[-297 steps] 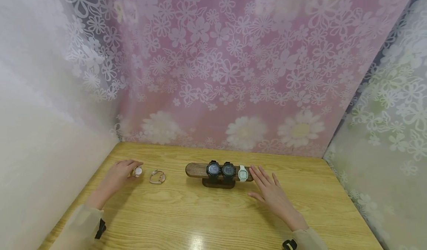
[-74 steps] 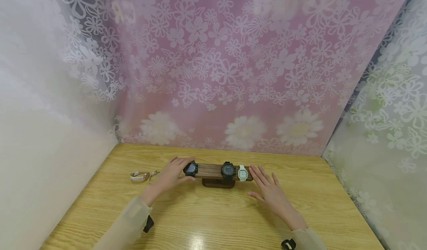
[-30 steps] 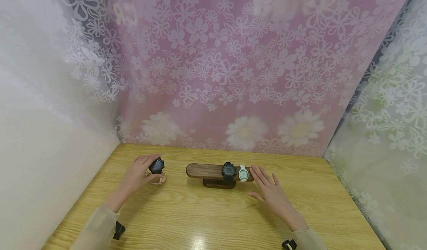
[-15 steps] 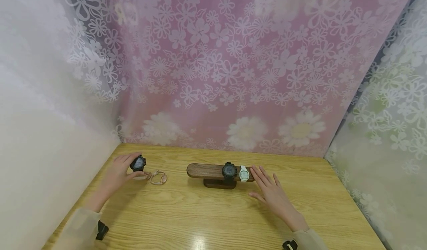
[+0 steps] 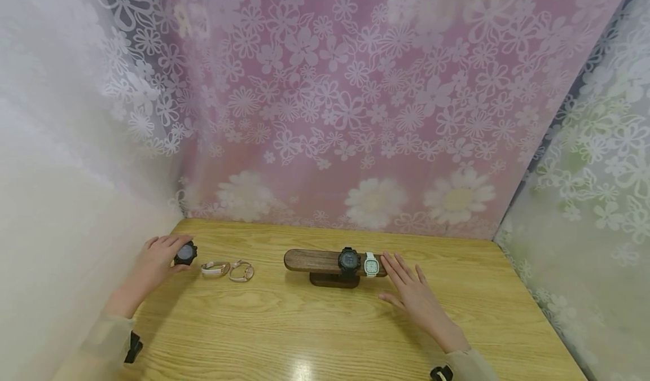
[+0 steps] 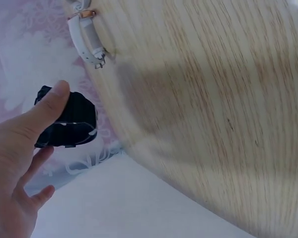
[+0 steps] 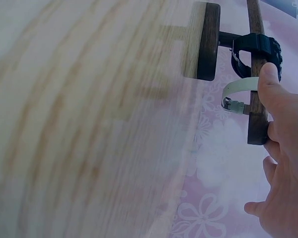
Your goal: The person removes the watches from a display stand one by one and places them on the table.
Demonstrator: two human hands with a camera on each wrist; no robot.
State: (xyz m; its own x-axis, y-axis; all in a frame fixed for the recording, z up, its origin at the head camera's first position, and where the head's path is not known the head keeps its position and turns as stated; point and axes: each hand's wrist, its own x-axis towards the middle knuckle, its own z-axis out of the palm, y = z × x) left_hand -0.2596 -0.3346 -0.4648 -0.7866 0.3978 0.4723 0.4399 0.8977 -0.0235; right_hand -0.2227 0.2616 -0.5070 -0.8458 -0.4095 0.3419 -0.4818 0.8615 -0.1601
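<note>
My left hand (image 5: 152, 265) pinches a black digital watch (image 5: 185, 253) between thumb and fingers at the table's left side. In the left wrist view the black watch (image 6: 72, 119) shows its closed strap loop, held above the tabletop. Two slim light-strapped watches, a left one (image 5: 215, 268) and a right one (image 5: 241, 271), lie just right of that hand. My right hand (image 5: 413, 293) has its fingers straight, fingertips at the right end of the wooden watch stand (image 5: 310, 260). On the stand's bar sit another black watch (image 5: 348, 261) and a white square-faced watch (image 5: 371, 265), beside those fingertips.
The stand's base (image 5: 334, 280) rests on the wood-grain table (image 5: 264, 336). A pink floral curtain (image 5: 325, 115) hangs behind the table, with pale sheets at the left (image 5: 76, 200) and right (image 5: 609, 200).
The left hand has taken one black watch off the stand's left part and carried it left, past the two light-strapped watches. The right hand has stayed at the stand's end.
</note>
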